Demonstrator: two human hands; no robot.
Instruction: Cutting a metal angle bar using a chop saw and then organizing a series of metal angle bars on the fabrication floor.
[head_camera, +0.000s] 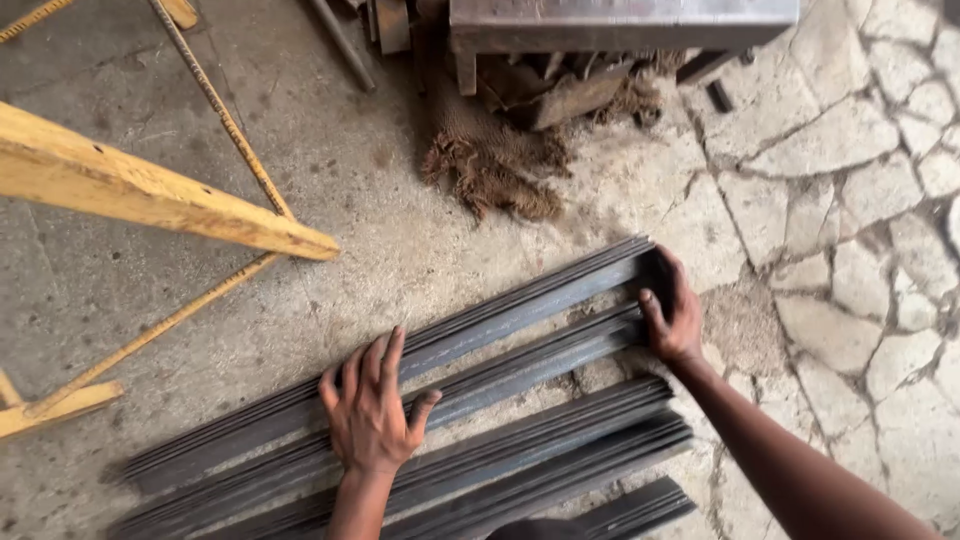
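Concrete floor (400, 200), grey and stained, fills the left and middle of the view; to the right it gives way to cracked stone paving (850, 200) with dark seams between the pieces. Across the near half lie stacks of long flat steel strips (520, 400), dark and thin, running from the near left up toward the far right in several bundles set side by side. At the left a yellow wooden frame (150, 195) juts in, its thick beam ending in a point near the middle, with a ribbed steel rod (225, 120) crossing behind it. At the far edge stands a heavy metal table (620, 20), with offcuts and scrap heaped beneath it, and just in front of that a clump of brown frayed sacking (490, 160) lies on the floor.

The person's left hand (372, 415) lies flat on the farthest bundle of strips near its middle — fingers spread apart, palm down, thumb out to the right, pressing on the metal rather than closed round it. The right hand (672, 310) is at the far right end of that same bundle, fingers curled over the strip ends and clamped on them, the forearm stretching back toward the near right corner. The two hands are well apart along the bundle.
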